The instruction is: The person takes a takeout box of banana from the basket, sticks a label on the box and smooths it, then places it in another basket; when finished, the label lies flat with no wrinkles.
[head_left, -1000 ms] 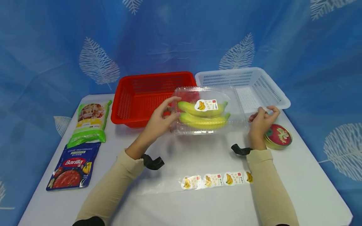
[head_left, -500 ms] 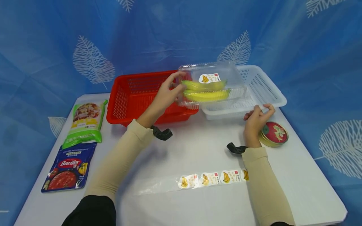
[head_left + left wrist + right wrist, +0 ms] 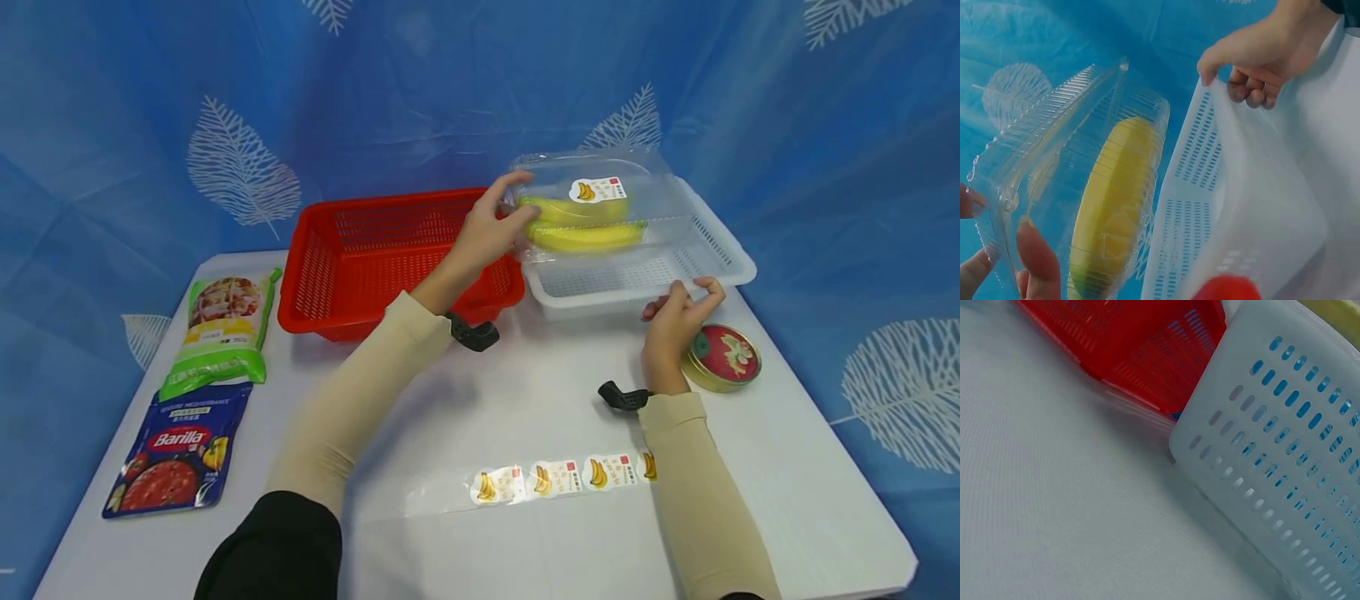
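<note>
My left hand (image 3: pixel 483 237) pinches the left end of a clear plastic box (image 3: pixel 660 187). Two yellow bananas (image 3: pixel 585 237) lie inside, and a white banana sticker (image 3: pixel 597 190) is on the lid. The box hangs tilted over the white plastic basket (image 3: pixel 738 262). In the left wrist view, my fingers (image 3: pixel 1038 256) hold the clear wall near the lid seam. My right hand (image 3: pixel 671 329) grips the basket's near rim at the right; in the left wrist view one digit lies over the rim and the other fingers (image 3: pixel 1254 94) curl outside it.
A red basket (image 3: pixel 300 283) stands left of the white one. A round tin (image 3: pixel 723 358) sits beside my right wrist. At the left lie a green food bag (image 3: pixel 221 329) and a blue Barilla pouch (image 3: pixel 180 450). A strip of banana stickers (image 3: pixel 555 479) lies in front.
My left hand has carried the clear box of bananas up, away from me and to the right, from before the baskets to above the white one. The right hand stays at the white basket.
</note>
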Motion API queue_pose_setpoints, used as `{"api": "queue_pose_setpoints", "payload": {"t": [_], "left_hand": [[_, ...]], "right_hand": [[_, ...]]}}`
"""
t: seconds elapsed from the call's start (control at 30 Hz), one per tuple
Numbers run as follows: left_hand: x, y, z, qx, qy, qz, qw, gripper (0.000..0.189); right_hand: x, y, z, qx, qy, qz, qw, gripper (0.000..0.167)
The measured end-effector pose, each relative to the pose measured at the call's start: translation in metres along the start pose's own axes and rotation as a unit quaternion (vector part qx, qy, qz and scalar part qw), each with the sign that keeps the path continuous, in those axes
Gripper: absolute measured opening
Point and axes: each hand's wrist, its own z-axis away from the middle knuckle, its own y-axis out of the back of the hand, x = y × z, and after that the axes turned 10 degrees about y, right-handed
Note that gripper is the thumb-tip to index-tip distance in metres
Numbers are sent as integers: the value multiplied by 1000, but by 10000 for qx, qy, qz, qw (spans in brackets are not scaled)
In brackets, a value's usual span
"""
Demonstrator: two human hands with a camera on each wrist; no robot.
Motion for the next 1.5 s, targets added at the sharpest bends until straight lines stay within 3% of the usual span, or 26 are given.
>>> {"api": "queue_pose_setpoints", "payload": {"t": [0.17, 0.37, 0.57, 0.8, 0.97, 1.3, 1.5], "left_hand": [[-1, -18, -15, -101, 197, 159, 9996, 47], [-10, -33, -30, -122, 316, -142, 9993, 48], [-24, -42, -37, -76, 623, -520, 9967, 54], [-34, -45, -40, 46, 787, -849, 9933, 55], [-33, -45, -42, -51, 863, -1062, 9906, 56], [-27, -44, -44, -379, 1164, -1742, 9771, 63], [-27, -48, -46, -504, 1179, -2195, 9671, 67]], "right_hand": [[0, 0, -2, -7, 16, -96, 10000, 18], [-1, 0, -3, 4, -16, -151, 9999, 19], [0, -2, 0, -48, -66, -147, 9999, 20], [1, -1, -2, 12, 0, -253, 9997, 19], [0, -2, -2, -6, -9, -142, 9999, 19], [1, -2, -2, -17, 15, -210, 9998, 19], [2, -1, -2, -71, 88, -280, 9995, 19]]}}
